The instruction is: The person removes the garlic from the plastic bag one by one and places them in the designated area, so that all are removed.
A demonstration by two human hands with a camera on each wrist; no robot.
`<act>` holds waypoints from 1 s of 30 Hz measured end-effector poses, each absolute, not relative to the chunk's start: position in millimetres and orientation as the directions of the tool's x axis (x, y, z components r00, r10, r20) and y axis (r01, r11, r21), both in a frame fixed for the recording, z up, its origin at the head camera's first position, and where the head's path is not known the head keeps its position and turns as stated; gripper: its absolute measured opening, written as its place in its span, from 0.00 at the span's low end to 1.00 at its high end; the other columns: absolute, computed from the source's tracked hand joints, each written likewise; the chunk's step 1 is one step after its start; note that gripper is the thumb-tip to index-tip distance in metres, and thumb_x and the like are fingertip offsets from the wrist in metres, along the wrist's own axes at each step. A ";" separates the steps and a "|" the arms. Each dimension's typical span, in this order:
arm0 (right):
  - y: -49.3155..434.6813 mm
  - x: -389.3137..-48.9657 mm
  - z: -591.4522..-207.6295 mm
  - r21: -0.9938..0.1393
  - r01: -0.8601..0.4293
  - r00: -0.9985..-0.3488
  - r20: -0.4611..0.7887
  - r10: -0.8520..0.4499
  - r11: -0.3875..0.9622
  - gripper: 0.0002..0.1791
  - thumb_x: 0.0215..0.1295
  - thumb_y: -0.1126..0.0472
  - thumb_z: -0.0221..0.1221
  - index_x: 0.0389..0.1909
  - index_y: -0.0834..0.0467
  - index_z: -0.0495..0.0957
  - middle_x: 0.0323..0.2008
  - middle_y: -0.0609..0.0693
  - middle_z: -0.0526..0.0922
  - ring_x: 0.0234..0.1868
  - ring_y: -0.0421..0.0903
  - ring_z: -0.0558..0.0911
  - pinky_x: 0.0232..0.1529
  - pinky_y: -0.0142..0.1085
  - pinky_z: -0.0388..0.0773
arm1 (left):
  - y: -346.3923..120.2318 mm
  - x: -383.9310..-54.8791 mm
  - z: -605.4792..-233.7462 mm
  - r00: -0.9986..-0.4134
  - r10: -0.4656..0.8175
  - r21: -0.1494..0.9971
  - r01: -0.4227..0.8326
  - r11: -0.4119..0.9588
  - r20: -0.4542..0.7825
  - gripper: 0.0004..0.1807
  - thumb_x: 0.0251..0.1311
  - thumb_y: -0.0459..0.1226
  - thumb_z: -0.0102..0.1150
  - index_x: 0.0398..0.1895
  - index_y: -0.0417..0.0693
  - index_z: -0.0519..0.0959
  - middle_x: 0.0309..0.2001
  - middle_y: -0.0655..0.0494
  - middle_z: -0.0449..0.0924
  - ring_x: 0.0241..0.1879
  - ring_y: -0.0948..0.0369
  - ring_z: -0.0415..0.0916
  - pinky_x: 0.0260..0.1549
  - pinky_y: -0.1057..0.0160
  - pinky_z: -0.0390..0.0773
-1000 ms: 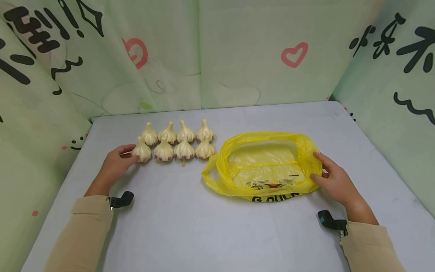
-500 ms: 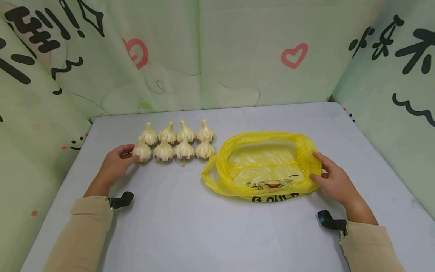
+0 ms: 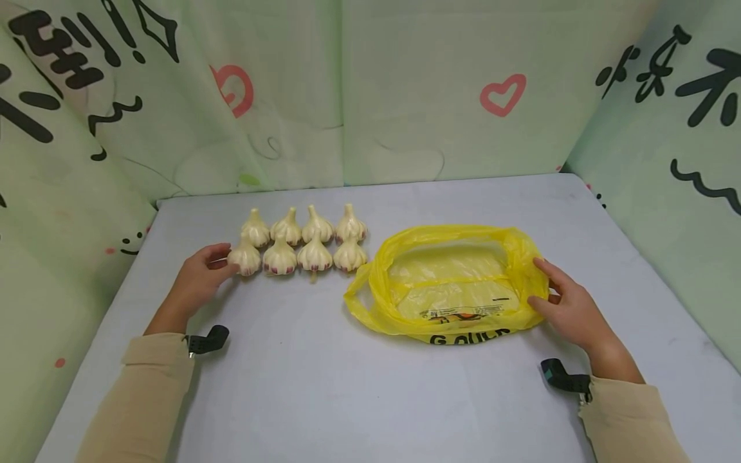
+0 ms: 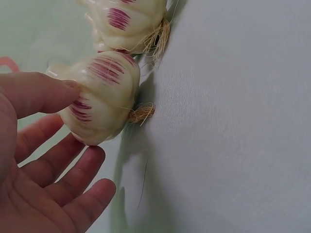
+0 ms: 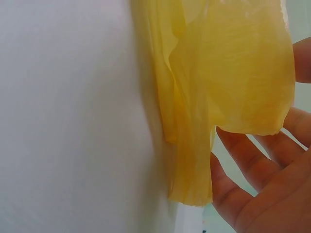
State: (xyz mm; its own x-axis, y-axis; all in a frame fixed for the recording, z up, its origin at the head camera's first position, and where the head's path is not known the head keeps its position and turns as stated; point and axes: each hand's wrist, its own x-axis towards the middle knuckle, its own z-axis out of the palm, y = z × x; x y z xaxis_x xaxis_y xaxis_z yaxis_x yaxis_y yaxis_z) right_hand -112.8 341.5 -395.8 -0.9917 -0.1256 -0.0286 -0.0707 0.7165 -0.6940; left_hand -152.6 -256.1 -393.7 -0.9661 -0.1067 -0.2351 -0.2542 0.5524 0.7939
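Several garlic bulbs stand in two rows at the left of the table, stems up. My left hand (image 3: 199, 276) holds the leftmost front garlic bulb (image 3: 245, 260) from its left side. In the left wrist view, the thumb lies across this bulb (image 4: 102, 97) and the fingertips meet its underside; its dry roots stick out. A yellow plastic bag (image 3: 379, 283) lies to the right with its mouth spread wide and black print on its front. At the bag's right side, my right hand (image 3: 573, 312) grips the edge, some fingers hidden behind the plastic (image 5: 243, 63).
A bag handle loop (image 3: 359, 308) reaches left, close to the rightmost front garlic bulb (image 3: 350, 256). Pale green printed curtains (image 3: 405, 96) surround the white table (image 3: 324, 399) at the back and sides. Each wrist wears a small black camera (image 3: 211, 339).
The held garlic bulb and my left fingertips have shifted very slightly right, closer to the neighbouring bulb. My right hand and the bag stay in place.
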 end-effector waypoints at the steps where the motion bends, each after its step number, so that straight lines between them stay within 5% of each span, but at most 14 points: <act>1: 341.4 -112.7 -395.6 -0.694 -0.070 -0.992 -0.029 -0.125 0.716 0.39 0.72 0.63 0.55 0.77 0.67 0.49 0.74 0.72 0.51 0.66 0.74 0.62 0.56 0.68 0.65 | -255.9 -152.7 -393.5 -0.966 -0.105 0.792 -0.254 0.555 -0.236 0.37 0.70 0.43 0.58 0.76 0.37 0.58 0.72 0.36 0.61 0.69 0.41 0.61 0.62 0.43 0.68; 8: 340.8 -112.9 -394.6 -0.698 -0.067 -0.992 -0.030 -0.123 0.713 0.39 0.72 0.63 0.55 0.77 0.67 0.49 0.74 0.72 0.51 0.66 0.75 0.62 0.57 0.67 0.65 | -255.7 -153.7 -394.5 -0.969 -0.097 0.789 -0.243 0.565 -0.229 0.36 0.70 0.41 0.57 0.75 0.36 0.58 0.71 0.35 0.61 0.69 0.40 0.61 0.61 0.43 0.69; 11: 341.2 -113.2 -394.4 -0.697 -0.075 -0.992 -0.024 -0.128 0.713 0.39 0.72 0.62 0.55 0.78 0.66 0.49 0.75 0.71 0.51 0.67 0.74 0.61 0.62 0.41 0.72 | -256.3 -153.8 -395.9 -0.969 -0.096 0.790 -0.241 0.564 -0.227 0.36 0.70 0.41 0.57 0.75 0.36 0.58 0.71 0.35 0.61 0.69 0.40 0.61 0.60 0.43 0.69; 14: 341.8 -113.4 -394.8 -0.699 -0.094 -0.991 -0.004 -0.135 0.709 0.39 0.72 0.63 0.56 0.77 0.67 0.50 0.76 0.70 0.49 0.69 0.73 0.59 0.51 0.15 0.63 | -256.3 -153.3 -395.5 -0.968 -0.100 0.792 -0.247 0.559 -0.232 0.37 0.69 0.42 0.57 0.76 0.37 0.57 0.72 0.35 0.60 0.69 0.40 0.60 0.61 0.42 0.69; 17: 341.9 -114.2 -395.3 -0.699 -0.110 -0.991 0.020 -0.135 0.706 0.38 0.72 0.63 0.56 0.77 0.67 0.50 0.77 0.67 0.48 0.71 0.71 0.57 0.46 0.10 0.56 | -256.6 -152.6 -394.3 -0.967 -0.100 0.792 -0.251 0.557 -0.236 0.39 0.69 0.43 0.57 0.77 0.37 0.56 0.73 0.35 0.58 0.70 0.40 0.59 0.61 0.41 0.67; 20: 340.7 -115.9 -395.3 -0.689 -0.109 -0.992 0.029 -0.123 0.716 0.38 0.72 0.62 0.55 0.77 0.67 0.51 0.78 0.64 0.47 0.73 0.69 0.55 0.54 0.17 0.62 | -257.3 -152.6 -393.5 -0.967 -0.102 0.788 -0.251 0.562 -0.235 0.40 0.69 0.45 0.57 0.77 0.38 0.55 0.74 0.35 0.56 0.71 0.40 0.57 0.62 0.41 0.67; 23: 339.0 -118.8 -394.4 -0.684 -0.110 -0.993 0.045 -0.108 0.722 0.37 0.72 0.61 0.55 0.76 0.69 0.51 0.78 0.63 0.46 0.73 0.68 0.53 0.66 0.44 0.68 | -258.7 -152.8 -392.4 -0.966 -0.112 0.770 -0.254 0.586 -0.234 0.41 0.69 0.48 0.57 0.78 0.40 0.54 0.74 0.34 0.54 0.72 0.38 0.54 0.61 0.39 0.66; 26: 337.5 -121.6 -392.3 -0.684 -0.123 -0.992 0.074 -0.099 0.719 0.37 0.72 0.62 0.55 0.75 0.71 0.51 0.78 0.64 0.45 0.74 0.70 0.51 0.60 0.69 0.60 | -258.1 -151.5 -388.7 -0.965 -0.132 0.738 -0.259 0.623 -0.227 0.42 0.69 0.50 0.56 0.79 0.41 0.53 0.74 0.31 0.52 0.72 0.36 0.52 0.61 0.36 0.64; 30: 337.0 -123.2 -387.4 -0.673 -0.122 -0.993 0.085 -0.087 0.730 0.38 0.72 0.61 0.55 0.76 0.69 0.51 0.78 0.63 0.44 0.74 0.69 0.48 0.63 0.70 0.54 | -251.4 -147.8 -380.8 -0.973 -0.160 0.716 -0.229 0.659 -0.163 0.43 0.69 0.51 0.57 0.78 0.41 0.54 0.74 0.31 0.51 0.72 0.35 0.50 0.63 0.34 0.60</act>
State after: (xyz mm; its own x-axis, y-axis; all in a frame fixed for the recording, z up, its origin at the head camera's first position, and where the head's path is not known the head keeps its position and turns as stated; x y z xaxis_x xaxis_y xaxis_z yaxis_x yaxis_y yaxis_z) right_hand -123.2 337.0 -387.4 -0.9926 -0.0873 0.0846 -0.1215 0.7300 -0.6725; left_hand -147.8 -251.4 -380.8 -0.9735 -0.1604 -0.1633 -0.2288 0.6593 0.7163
